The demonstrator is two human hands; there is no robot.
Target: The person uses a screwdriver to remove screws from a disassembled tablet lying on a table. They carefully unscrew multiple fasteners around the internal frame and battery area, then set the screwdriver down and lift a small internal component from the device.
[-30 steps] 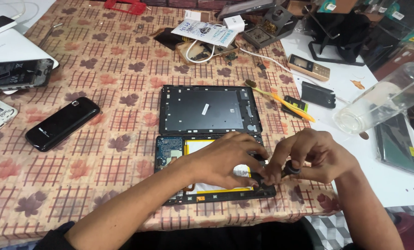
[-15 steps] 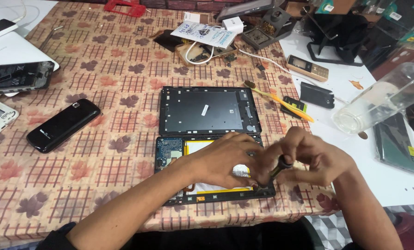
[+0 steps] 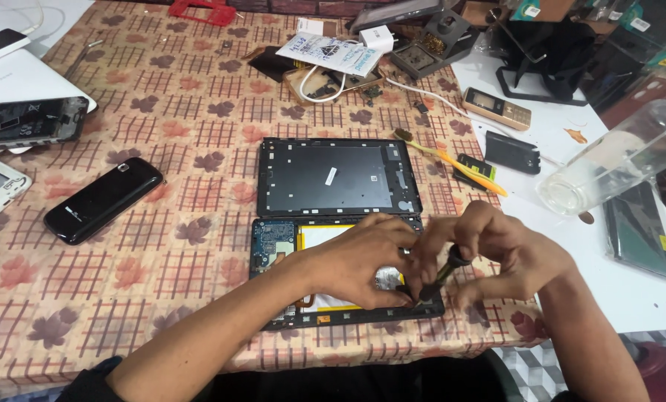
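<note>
Mid-unscrewing: right hand [image 3: 508, 249] grips the screwdriver [image 3: 441, 274], left hand [image 3: 366, 257] fingers pressed on the tablet [image 3: 273, 249]; next needs steady turning.

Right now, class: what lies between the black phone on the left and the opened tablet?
Head view: only bare tablecloth lies between black phone and opened tablet.

Opened tablet [image 3: 281, 249] flat, dark screwdriver [image 3: 444, 269] tilted over it.

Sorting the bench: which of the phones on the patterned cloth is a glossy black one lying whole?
The black phone left of the detached tablet back cover; the other handsets at the left edge are opened or white.
</note>
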